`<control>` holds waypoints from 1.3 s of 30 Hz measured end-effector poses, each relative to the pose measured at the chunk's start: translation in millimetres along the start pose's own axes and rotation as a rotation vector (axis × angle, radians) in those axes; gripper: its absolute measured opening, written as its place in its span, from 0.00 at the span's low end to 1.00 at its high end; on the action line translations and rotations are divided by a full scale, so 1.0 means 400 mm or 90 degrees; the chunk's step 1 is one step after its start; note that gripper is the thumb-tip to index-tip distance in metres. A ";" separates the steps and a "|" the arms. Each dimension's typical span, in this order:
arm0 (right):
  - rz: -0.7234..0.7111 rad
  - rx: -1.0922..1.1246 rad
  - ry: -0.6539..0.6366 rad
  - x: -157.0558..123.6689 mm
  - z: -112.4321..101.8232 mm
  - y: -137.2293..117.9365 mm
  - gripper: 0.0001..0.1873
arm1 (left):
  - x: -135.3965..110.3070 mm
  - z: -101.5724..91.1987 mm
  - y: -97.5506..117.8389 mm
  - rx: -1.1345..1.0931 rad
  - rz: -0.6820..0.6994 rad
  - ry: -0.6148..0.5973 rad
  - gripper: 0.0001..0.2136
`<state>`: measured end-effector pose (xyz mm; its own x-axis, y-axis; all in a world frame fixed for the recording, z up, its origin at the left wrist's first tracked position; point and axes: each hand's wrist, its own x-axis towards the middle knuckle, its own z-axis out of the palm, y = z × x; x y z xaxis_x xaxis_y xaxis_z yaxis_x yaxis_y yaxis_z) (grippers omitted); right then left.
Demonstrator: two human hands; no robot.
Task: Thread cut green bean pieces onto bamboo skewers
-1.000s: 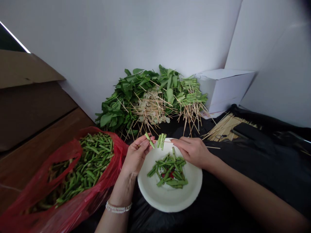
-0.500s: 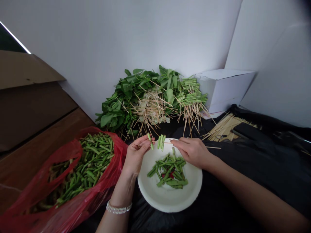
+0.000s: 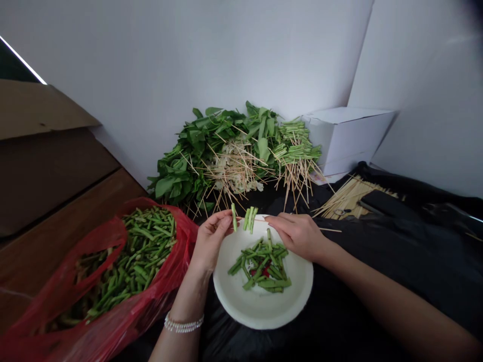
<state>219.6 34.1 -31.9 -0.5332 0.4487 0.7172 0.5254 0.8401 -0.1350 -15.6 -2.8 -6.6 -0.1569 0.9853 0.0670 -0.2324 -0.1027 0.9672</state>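
My left hand (image 3: pixel 211 239) pinches a short green bean piece (image 3: pixel 234 216) upright at the tip of a thin wooden skewer (image 3: pixel 260 220). My right hand (image 3: pixel 298 235) is closed on that skewer, which lies level above the far rim of a white plate (image 3: pixel 260 306). Three bean pieces (image 3: pixel 250 218) sit threaded side by side on the skewer, just right of the held piece. A small heap of cut bean pieces (image 3: pixel 262 266) lies on the plate below both hands.
A red plastic bag (image 3: pixel 124 311) full of cut beans lies at the left. Leafy greens (image 3: pixel 196 151), skewered vegetables (image 3: pixel 298 151) and loose skewers are piled against the wall. A white box (image 3: pixel 347 136) and bare skewers (image 3: pixel 349 198) are at the right on black sheeting.
My left hand has turned the bean piece from slanted to upright and brought it to the skewer's tip. The right hand and skewer have stayed nearly still.
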 end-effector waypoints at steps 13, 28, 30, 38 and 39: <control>-0.024 0.007 -0.015 0.004 -0.003 -0.004 0.15 | -0.009 0.012 -0.009 -0.021 -0.067 -0.015 0.11; 0.022 0.032 0.051 0.006 -0.008 -0.006 0.16 | -0.053 0.029 -0.022 0.548 -0.065 -0.418 0.08; 0.028 0.030 0.048 0.006 -0.007 -0.005 0.16 | -0.059 0.029 -0.022 0.627 -0.019 -0.426 0.07; 0.034 0.042 0.040 0.008 -0.006 -0.005 0.16 | -0.058 0.038 -0.023 0.721 0.137 -0.422 0.01; 0.035 0.044 0.041 0.008 -0.007 -0.005 0.16 | -0.058 0.039 -0.022 0.712 0.136 -0.432 0.01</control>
<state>218.6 32.9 -27.5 -0.4604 0.4763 0.7491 0.5050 0.8346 -0.2203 5.1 -22.5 -12.7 0.4925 0.8696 0.0338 0.6991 -0.4185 0.5798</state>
